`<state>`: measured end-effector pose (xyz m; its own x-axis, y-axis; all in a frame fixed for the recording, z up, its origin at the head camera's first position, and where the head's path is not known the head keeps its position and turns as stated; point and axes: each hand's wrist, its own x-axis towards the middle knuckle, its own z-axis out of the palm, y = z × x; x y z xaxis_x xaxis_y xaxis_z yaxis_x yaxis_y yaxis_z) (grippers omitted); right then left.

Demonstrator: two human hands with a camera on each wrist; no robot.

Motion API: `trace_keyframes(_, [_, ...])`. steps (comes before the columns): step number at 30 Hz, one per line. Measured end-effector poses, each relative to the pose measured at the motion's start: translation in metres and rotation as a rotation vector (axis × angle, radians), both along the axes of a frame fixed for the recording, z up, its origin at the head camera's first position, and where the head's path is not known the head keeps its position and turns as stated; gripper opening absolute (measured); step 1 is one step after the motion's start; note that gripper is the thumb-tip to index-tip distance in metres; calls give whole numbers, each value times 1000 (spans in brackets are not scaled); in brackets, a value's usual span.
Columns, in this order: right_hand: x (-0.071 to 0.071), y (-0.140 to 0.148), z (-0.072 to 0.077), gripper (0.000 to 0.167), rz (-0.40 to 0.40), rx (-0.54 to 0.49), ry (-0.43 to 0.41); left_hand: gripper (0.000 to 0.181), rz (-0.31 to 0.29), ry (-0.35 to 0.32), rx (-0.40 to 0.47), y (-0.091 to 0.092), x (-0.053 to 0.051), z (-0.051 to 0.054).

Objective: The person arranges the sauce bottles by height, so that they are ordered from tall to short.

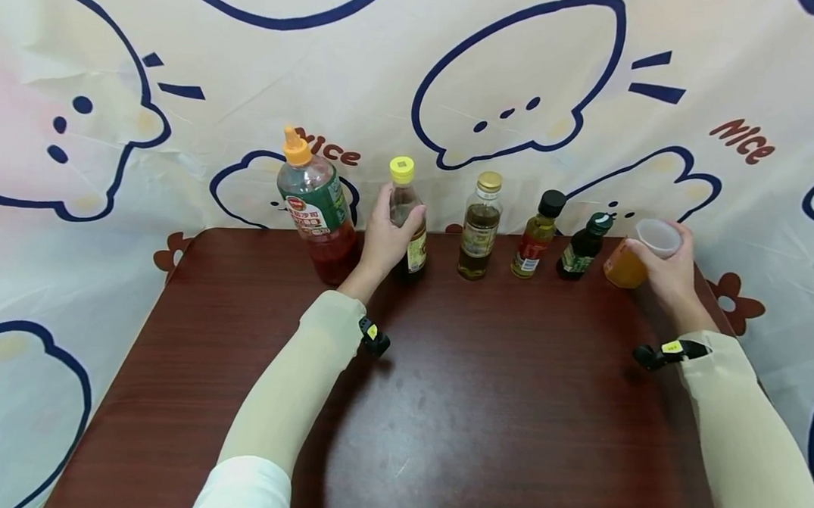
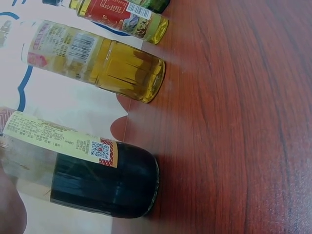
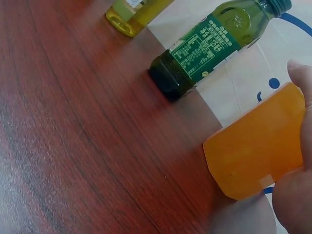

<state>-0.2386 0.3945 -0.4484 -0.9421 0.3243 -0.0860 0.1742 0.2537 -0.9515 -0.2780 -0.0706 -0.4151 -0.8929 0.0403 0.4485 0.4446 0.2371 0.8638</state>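
My left hand (image 1: 384, 242) grips a bottle of dark liquid (image 1: 402, 170) with a yellow cap, thumb and fingers round its upper part. The left wrist view shows that bottle's dark lower half (image 2: 105, 180) standing on the table, its label bearing a QR code. At the right end of the row, my right hand (image 1: 674, 275) holds an orange jar (image 1: 625, 267) with a whitish, translucent round top. In the right wrist view, the jar's faceted orange body (image 3: 256, 144) has the thumb against it. Part of each hand is hidden behind what it holds.
On the brown table (image 1: 496, 394), a large red sauce bottle (image 1: 323, 220) stands left of my left hand. Between my hands are a gold-capped oil bottle (image 1: 480, 231), a small black-capped bottle (image 1: 534, 241) and a dark green bottle (image 1: 580, 250). A patterned white cloth (image 1: 360, 70) hangs behind.
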Motion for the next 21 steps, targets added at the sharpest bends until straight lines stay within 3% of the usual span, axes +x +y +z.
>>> trace_keyframes(7, [1, 1, 2, 89, 29, 41, -23, 43, -8, 14, 1, -1, 2, 2])
trace_keyframes(21, [0, 7, 2, 92, 68, 121, -42, 45, 27, -34, -72, -1, 8, 11])
